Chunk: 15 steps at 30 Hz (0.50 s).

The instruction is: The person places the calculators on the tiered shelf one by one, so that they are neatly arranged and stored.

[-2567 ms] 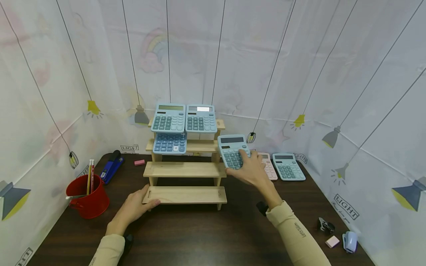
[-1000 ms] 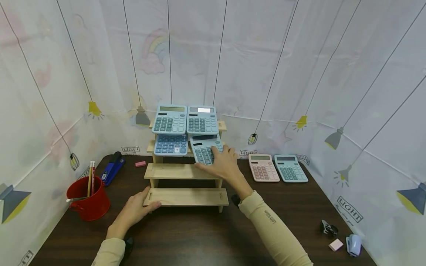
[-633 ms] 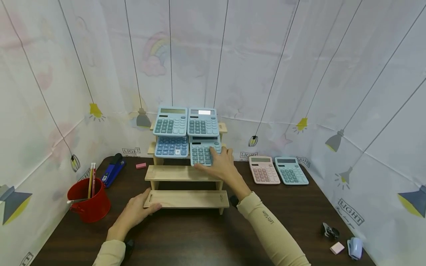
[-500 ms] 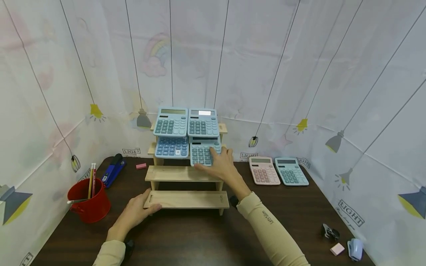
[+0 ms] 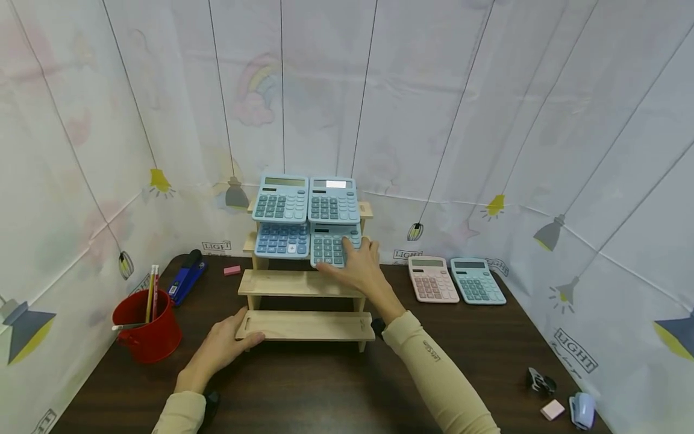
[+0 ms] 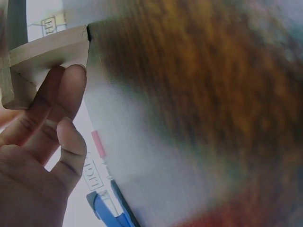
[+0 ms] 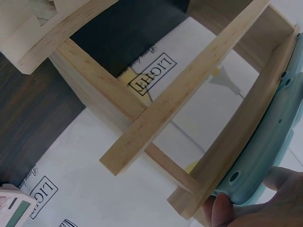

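A tiered wooden display stand [image 5: 305, 325] stands mid-table. My left hand [image 5: 214, 346] grips the left end of its lowest shelf, with the thumb on top; in the left wrist view the fingers touch the wooden end piece [image 6: 49, 52]. My right hand [image 5: 358, 265] holds a light blue calculator [image 5: 328, 246] by its lower right part on the second tier from the top. Its display is hidden under the upper row. Beside it on that tier lies a darker blue calculator [image 5: 282, 240]. Two light blue calculators [image 5: 280, 199] stand side by side on the top tier.
A pink calculator [image 5: 432, 280] and another light blue calculator [image 5: 477, 281] lie right of the stand. At left are a red bucket [image 5: 157, 340] with pencils, a blue stapler [image 5: 187, 278] and a pink eraser [image 5: 232, 270]. A black clip [image 5: 540, 381], pale eraser [image 5: 552, 410] and small stapler [image 5: 582, 411] lie front right.
My right hand has brought the light blue calculator leftward onto the second tier, straightened it beside the darker blue one and slid it slightly back. The left hand has stayed on the stand.
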Each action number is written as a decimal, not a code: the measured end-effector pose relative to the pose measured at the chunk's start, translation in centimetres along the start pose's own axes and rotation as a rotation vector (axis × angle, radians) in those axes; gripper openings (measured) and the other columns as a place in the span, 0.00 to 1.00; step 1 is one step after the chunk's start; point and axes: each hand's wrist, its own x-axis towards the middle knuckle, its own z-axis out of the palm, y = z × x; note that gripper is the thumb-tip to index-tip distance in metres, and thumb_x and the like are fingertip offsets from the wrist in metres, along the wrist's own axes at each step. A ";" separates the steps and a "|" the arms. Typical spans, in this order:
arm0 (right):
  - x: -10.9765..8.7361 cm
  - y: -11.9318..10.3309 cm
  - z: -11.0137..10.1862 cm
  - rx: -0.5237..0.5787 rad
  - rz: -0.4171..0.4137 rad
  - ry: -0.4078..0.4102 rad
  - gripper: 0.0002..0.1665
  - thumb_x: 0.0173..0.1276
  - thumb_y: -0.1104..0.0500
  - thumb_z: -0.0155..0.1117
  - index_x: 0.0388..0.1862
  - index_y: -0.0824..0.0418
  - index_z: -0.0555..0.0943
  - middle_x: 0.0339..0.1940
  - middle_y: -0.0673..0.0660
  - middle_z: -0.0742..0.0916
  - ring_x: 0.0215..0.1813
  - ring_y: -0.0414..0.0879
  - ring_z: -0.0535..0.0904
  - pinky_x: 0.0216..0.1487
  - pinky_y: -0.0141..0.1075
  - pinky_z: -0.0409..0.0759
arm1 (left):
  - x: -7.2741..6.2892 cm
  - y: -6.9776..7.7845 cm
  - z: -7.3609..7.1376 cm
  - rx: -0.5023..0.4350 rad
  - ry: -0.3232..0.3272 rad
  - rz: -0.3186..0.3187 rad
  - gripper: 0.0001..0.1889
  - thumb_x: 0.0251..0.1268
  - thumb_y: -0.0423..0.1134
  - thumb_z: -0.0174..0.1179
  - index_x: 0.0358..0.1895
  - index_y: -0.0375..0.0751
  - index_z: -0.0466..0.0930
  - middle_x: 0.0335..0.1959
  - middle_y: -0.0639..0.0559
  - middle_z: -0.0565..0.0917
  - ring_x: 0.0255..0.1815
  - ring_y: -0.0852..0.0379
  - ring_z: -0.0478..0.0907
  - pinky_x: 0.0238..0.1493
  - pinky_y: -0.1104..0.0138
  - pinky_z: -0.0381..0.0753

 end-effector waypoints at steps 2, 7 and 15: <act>0.2 0.0 0.0 0.008 0.000 0.012 0.61 0.56 0.20 0.61 0.79 0.55 0.63 0.69 0.74 0.67 0.67 0.64 0.58 0.66 0.56 0.69 | 0.1 0.1 0.0 -0.002 0.002 0.002 0.53 0.62 0.68 0.60 0.76 0.28 0.58 0.71 0.26 0.70 0.70 0.30 0.71 0.69 0.39 0.70; 0.9 0.0 0.4 0.024 0.000 0.028 0.61 0.56 0.20 0.61 0.79 0.54 0.63 0.70 0.75 0.66 0.68 0.64 0.58 0.67 0.55 0.67 | 0.1 0.1 -0.1 -0.004 -0.003 -0.003 0.52 0.63 0.68 0.61 0.76 0.29 0.58 0.70 0.26 0.71 0.70 0.29 0.71 0.69 0.39 0.70; 1.9 -0.1 1.0 0.038 0.040 0.051 0.61 0.57 0.18 0.59 0.79 0.53 0.63 0.75 0.73 0.63 0.67 0.63 0.58 0.66 0.55 0.66 | -0.1 0.0 0.0 -0.005 -0.014 -0.019 0.53 0.62 0.68 0.60 0.76 0.29 0.58 0.71 0.26 0.69 0.71 0.29 0.70 0.69 0.38 0.70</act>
